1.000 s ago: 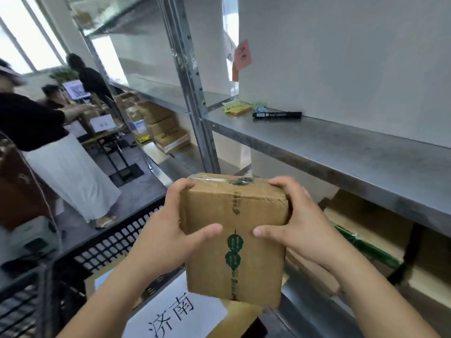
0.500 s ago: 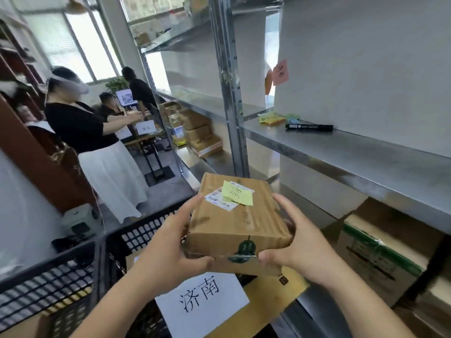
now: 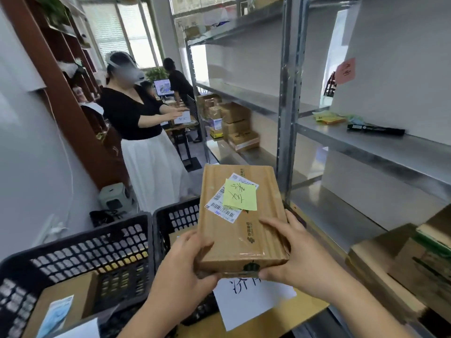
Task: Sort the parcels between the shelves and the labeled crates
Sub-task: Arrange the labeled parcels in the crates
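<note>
both hands, left hand (image 3: 181,272) and right hand (image 3: 295,258), grip the near end of the parcel (image 3: 240,219), its long axis pointing away, above the labeled crate (image 3: 175,215).

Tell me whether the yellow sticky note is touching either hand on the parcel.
Apart. The head view shows the yellow sticky note high on the parcel, bare cardboard separating it from the left hand and right hand.
</note>
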